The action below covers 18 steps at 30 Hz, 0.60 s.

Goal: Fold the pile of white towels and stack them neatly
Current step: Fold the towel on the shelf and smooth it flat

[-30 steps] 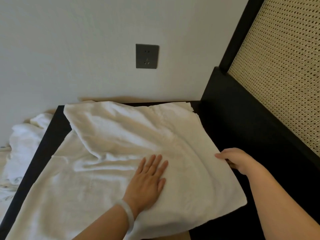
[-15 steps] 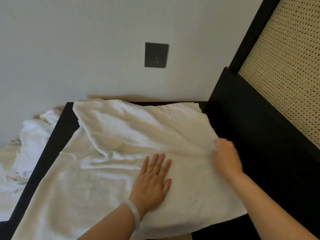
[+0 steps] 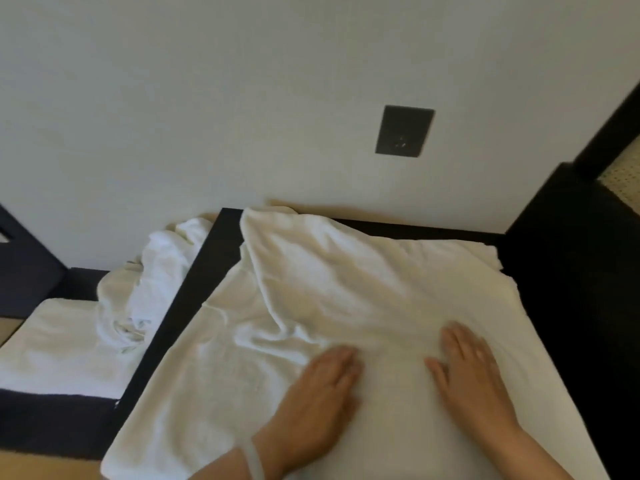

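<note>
Shifted off the rt edge of the white towel [image 3: 346, 289], the right hand [image 3: 474, 382] was seen laid flat on top of it, fingers straight and nothing gripped. The left hand [image 3: 318, 396] was kept pressed palm-down beside it, fingers extended and close together, w/ a pale bracelet [image 3: 254, 460] worn at the wrist. Both hands were slightly blurred.

The towel was spread over a black tabletop [image 3: 194, 289]. Its near half was smoothed, and its far-left corner was folded over in a raised ridge, w/ creases running toward the left hand.

More of the lower surface at left was brought into view: a crumpled heap of white towels [image 3: 152, 271] was piled vs. the wall [image 3: 173, 98], just beside the tabletop's left edge, w/ a flatter white towel [image 3: 62, 348] laid in front. A dark socket plate [image 3: 404, 130] was mounted on the wall above — a black frame [image 3: 571, 271] was set at rt.
</note>
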Available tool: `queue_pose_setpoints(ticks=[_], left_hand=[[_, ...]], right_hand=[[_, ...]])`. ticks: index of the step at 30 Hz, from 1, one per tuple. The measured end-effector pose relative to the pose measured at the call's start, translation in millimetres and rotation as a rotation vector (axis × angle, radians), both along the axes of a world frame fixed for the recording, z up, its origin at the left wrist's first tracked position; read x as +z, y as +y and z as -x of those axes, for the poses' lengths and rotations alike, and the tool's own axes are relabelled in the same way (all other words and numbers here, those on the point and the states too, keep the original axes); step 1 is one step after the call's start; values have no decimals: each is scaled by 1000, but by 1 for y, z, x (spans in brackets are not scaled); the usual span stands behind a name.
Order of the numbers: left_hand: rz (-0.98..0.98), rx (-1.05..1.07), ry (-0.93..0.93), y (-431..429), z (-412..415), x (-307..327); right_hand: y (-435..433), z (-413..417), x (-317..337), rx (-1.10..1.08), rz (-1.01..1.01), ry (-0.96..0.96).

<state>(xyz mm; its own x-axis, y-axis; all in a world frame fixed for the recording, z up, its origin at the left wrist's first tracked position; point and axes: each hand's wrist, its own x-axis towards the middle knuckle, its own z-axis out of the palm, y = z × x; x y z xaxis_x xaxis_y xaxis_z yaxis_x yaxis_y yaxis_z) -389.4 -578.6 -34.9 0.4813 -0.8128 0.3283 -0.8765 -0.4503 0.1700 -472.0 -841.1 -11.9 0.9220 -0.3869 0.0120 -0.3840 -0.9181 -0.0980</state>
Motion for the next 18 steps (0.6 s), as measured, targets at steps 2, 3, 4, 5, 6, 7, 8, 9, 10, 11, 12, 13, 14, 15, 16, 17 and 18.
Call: queue_pose_setpoints(ticks=[2, 3, 4, 5, 6, 7, 8, 9, 10, 11, 12, 13, 14, 15, 16, 17, 18], left_hand=[[138, 183, 14, 27, -37, 13], [160, 313, 16, 42, -56, 19], [147, 443, 16, 59, -76, 21], [82, 554, 53, 74, -92, 22], [-5, 626, 112, 88, -102, 20], [-84, 661, 159, 98, -107, 14], [-145, 671, 196, 107, -106, 5], [-177, 674, 221, 112, -101, 0], [-189, 685, 230, 115, -93, -5], [-193, 700, 245, 116, -85, -6], [-188, 711, 248, 116, -78, -7], [-173, 712, 238, 116, -73, -7], [-152, 715, 230, 115, -72, -9], [-115, 726, 230, 116, -74, -8], [-45, 747, 226, 117, -80, -5], [29, 789, 243, 118, -90, 2], [68, 853, 290, 118, -103, 11]], right_hand=[[18, -39, 1, 153, -43, -64], [30, -61, 2, 229, -92, -52], [40, -82, 2, 300, -121, -43], [47, -99, 0, 368, -143, -16], [50, -113, -4, 410, -150, 25], [49, -123, -10, 422, -148, 49], [43, -132, -14, 407, -137, 47], [35, -139, -18, 371, -131, 32], [27, -144, -19, 330, -128, 17], [20, -148, -20, 305, -123, 11], [16, -150, -20, 303, -128, 16], [15, -153, -19, 305, -145, 31], [15, -155, -17, 307, -159, 72], [16, -157, -14, 303, -168, 109], [19, -160, -10, 288, -179, 116], [21, -164, -5, 263, -175, 100], [23, -168, 0, 239, -150, 76]])
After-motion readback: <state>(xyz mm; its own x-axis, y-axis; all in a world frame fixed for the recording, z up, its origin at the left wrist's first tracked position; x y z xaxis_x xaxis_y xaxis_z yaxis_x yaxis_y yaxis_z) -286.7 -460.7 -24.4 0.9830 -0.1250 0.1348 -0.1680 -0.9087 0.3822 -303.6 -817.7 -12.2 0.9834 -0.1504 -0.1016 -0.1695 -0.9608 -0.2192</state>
